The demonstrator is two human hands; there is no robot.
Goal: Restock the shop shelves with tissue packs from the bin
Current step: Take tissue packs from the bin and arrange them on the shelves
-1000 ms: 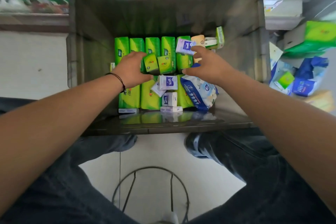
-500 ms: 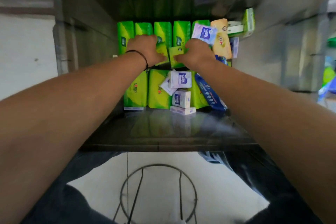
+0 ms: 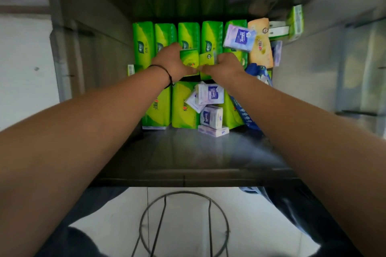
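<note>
At frame centre, inside the bin (image 3: 100, 52), two small green tissue packs (image 3: 197, 61) are gripped by the left hand (image 3: 174, 61) and right hand (image 3: 226, 64); most stock is still unshelved.

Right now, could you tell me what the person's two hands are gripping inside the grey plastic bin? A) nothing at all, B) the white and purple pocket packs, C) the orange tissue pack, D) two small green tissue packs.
D: the left hand and right hand each grip one of the small green tissue packs, side by side above the tall green packs.
</note>
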